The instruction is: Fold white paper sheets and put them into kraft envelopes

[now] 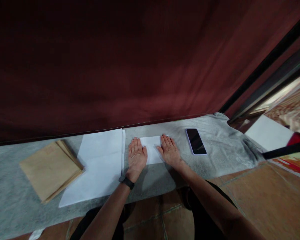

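Note:
A small white sheet of paper (152, 150), perhaps folded, lies on the grey cloth in front of me. My left hand (137, 155) rests flat on its left edge, fingers stretched forward. On the right edge my right hand (169, 151) lies flat too, its thumb pointing inward. Both palms are down, and neither hand grips anything. Just left of my left hand are larger white sheets of paper (100, 163), stacked with their edges slightly offset. The parts of the small paper beneath my hands are hidden.
Brown envelopes (51, 170) are piled at the left, overlapping the white sheets. A phone (196, 141) with a purple case lies to the right. The grey cloth (222, 146) covers a narrow bench-like surface. Behind it hangs a dark red curtain (140, 66); tiled floor (265, 193) shows below.

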A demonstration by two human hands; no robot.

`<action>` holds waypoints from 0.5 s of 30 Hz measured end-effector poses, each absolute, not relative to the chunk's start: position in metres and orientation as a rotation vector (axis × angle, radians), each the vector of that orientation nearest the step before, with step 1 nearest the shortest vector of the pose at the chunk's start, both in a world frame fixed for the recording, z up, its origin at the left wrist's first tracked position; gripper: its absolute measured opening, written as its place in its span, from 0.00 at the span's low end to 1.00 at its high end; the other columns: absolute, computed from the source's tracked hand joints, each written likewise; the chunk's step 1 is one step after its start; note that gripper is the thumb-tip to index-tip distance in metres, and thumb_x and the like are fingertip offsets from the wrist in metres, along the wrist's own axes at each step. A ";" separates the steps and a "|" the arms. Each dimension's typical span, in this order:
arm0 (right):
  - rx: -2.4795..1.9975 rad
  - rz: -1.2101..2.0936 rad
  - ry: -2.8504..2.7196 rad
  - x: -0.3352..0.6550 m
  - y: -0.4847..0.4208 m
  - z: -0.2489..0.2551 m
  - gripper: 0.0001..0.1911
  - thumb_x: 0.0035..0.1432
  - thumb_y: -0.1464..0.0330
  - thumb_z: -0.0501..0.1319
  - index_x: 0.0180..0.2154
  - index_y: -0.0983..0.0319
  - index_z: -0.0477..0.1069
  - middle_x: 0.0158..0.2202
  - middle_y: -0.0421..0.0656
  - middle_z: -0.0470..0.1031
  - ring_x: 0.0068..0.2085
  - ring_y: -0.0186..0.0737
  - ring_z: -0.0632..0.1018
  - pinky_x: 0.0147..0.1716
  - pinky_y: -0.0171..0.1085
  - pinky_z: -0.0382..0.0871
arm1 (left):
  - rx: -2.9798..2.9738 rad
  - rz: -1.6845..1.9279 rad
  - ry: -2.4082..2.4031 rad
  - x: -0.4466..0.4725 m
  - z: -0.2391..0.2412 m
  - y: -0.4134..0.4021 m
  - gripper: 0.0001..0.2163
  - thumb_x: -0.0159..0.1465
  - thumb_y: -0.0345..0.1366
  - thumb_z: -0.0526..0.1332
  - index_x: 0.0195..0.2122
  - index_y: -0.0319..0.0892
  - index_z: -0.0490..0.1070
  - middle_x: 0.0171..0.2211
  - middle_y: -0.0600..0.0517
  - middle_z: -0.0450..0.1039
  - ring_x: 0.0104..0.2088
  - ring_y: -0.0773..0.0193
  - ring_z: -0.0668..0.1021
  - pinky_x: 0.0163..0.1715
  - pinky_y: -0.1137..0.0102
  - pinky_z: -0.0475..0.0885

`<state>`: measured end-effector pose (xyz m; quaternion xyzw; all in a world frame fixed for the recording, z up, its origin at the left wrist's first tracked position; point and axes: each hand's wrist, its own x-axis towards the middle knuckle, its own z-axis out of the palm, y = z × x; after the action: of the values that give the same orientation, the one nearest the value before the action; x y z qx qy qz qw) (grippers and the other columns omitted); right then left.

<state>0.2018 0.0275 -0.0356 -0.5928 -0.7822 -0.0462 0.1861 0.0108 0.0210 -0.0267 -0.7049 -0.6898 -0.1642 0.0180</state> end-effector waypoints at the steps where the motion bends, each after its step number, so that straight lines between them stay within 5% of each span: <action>1: -1.683 -0.131 -2.197 0.204 0.027 -0.036 0.34 0.74 0.56 0.46 0.70 0.73 0.55 0.70 0.57 0.59 0.70 0.55 0.63 0.68 0.53 0.54 | -2.182 -0.514 -2.145 0.010 -0.026 0.019 0.29 0.72 0.37 0.44 0.70 0.24 0.53 0.71 0.33 0.52 0.72 0.49 0.56 0.71 0.52 0.52; 9: -1.781 -0.133 -2.092 0.220 0.011 -0.029 0.33 0.74 0.60 0.46 0.69 0.77 0.55 0.69 0.63 0.59 0.69 0.59 0.63 0.67 0.58 0.55 | -2.153 -0.552 -2.154 0.006 -0.024 0.016 0.29 0.73 0.37 0.44 0.70 0.23 0.54 0.71 0.31 0.53 0.72 0.48 0.57 0.70 0.52 0.53; 15: -1.477 -0.028 -2.271 0.189 -0.022 -0.024 0.30 0.75 0.60 0.46 0.70 0.69 0.56 0.71 0.52 0.57 0.71 0.49 0.60 0.69 0.50 0.55 | -2.369 -0.518 -1.938 0.015 -0.016 -0.004 0.28 0.74 0.37 0.43 0.72 0.30 0.51 0.73 0.38 0.49 0.74 0.52 0.49 0.72 0.51 0.49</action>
<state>0.1892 -0.0225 -0.0243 -0.5324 -0.8187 -0.0101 0.2147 0.0145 -0.0037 -0.0160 -0.7630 -0.6242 -0.1668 0.0189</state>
